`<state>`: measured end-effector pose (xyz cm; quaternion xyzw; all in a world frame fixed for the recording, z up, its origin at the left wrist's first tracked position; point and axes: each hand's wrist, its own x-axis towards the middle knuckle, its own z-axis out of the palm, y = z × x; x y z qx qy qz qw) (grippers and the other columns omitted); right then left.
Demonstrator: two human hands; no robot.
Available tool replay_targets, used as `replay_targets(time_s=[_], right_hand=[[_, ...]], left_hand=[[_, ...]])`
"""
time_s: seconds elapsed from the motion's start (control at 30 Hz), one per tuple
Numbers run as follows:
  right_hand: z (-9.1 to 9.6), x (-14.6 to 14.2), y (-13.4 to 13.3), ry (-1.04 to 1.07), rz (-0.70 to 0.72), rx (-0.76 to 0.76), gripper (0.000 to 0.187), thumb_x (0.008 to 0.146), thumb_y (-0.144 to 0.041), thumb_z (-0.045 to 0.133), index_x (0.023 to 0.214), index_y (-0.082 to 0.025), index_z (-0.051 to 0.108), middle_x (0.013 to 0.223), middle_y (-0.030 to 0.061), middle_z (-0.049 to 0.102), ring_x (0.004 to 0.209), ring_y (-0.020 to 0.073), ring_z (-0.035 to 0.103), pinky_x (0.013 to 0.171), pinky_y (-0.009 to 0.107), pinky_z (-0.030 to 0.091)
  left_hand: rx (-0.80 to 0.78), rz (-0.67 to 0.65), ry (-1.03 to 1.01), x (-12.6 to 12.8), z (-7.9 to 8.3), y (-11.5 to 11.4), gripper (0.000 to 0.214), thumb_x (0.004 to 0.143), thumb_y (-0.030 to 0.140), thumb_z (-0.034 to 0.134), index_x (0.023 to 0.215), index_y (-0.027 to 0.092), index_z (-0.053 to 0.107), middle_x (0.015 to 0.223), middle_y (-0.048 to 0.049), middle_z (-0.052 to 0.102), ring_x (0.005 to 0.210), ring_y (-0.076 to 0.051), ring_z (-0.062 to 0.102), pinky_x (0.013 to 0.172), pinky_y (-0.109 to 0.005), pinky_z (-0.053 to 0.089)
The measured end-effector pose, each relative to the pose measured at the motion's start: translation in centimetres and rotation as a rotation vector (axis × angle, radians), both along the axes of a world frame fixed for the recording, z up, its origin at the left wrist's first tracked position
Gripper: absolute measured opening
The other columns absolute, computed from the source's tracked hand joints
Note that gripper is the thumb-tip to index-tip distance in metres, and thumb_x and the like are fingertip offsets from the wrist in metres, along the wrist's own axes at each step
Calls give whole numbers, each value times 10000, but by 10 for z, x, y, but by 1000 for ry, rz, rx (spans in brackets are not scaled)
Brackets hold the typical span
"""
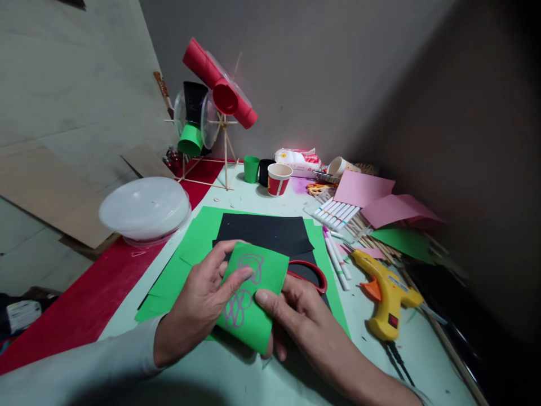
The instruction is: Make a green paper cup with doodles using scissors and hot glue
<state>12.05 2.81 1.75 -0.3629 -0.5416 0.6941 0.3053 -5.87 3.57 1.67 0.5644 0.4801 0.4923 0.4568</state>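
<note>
A curved piece of green paper (270,276) with purple marker outlines on its face is between my hands, above the table. My left hand (211,293) grips it from the left, thumb lying on the upper drawing and fingers behind. From the right, my right hand (300,313) pinches it, its thumb near the middle and other fingers underneath. Behind my right hand lie scissors with red handles (319,276), their blades hidden. Black paper sheets (266,231) and larger green sheets (190,237) lie flat below the held piece.
A yellow glue gun (382,293) and markers (338,259) lie at right, beside pink paper (363,189) and sticks. Clear plastic lids (143,208) are stacked left. Behind stand a red paper cup (279,180), a green cup (251,170) and a stick frame (226,152) carrying coloured tubes.
</note>
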Motion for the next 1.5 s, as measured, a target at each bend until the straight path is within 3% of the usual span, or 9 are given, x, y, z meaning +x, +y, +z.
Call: replay_targets(time_s=[0.2,0.37,0.53,0.73,0.83,1.03,1.3,1.4,1.5], right_hand=[[6,3,2,-76,-65,13,436,942,-610,594,852,-186,544,519,-30,585,406,81,468,408,185,336],[9,11,10,-37,-37,50,380,942,-547,635,890,-173,597,519,-58,533,417,69,446,396,173,280],[4,18,11,-116,30,112,284,979,-454,610,942,-175,643,615,-37,567,468,87,542,437,178,363],[7,21,12,-174,57,119,193,1014,-350,542,969,-186,635,631,-47,556,465,82,537,451,188,379],[12,21,12,-156,-2,119,201,993,-395,586,958,-198,606,644,-61,524,506,80,515,474,191,378],[18,21,14,-157,-34,83,235,936,-369,664,968,-245,467,650,-80,595,506,88,528,506,204,392],[7,16,12,-194,-90,206,179,949,-299,643,979,-249,474,646,-92,566,518,84,460,527,225,351],[14,20,14,-222,-47,238,168,979,-341,616,1006,-253,476,647,-87,569,526,97,482,539,233,377],[21,30,21,-468,-65,486,195,1078,-361,402,977,-242,520,737,-20,603,627,144,551,615,283,424]], left_hand=[[52,-69,51,-7,3,-3,711,845,307,773,1503,374,512,1200,-44,747,767,-159,719,726,-263,620],[-283,-261,65,-12,14,-1,397,744,211,774,1124,319,812,1054,-46,756,511,-154,688,411,-245,565],[-525,-433,30,-12,23,6,494,719,109,711,1168,298,795,740,0,741,525,-204,724,491,-252,562],[-422,-384,242,-14,20,8,572,653,144,808,1164,401,794,466,96,362,432,-71,198,390,-164,136],[-400,-321,291,-14,17,8,593,680,190,795,1238,387,761,473,98,251,469,-92,164,413,-187,99],[-262,-128,303,-15,16,8,628,668,284,843,1282,368,740,474,94,287,465,-100,177,391,-203,144],[-164,-20,299,-17,16,7,559,647,311,861,1196,382,786,701,34,699,413,-101,369,326,-209,277],[-98,0,254,-18,16,8,479,655,336,879,1128,370,815,904,-7,792,670,-206,669,507,-231,528],[-80,17,205,-21,18,11,480,684,357,888,1156,369,801,1173,-18,785,1022,-275,717,792,-275,601]])
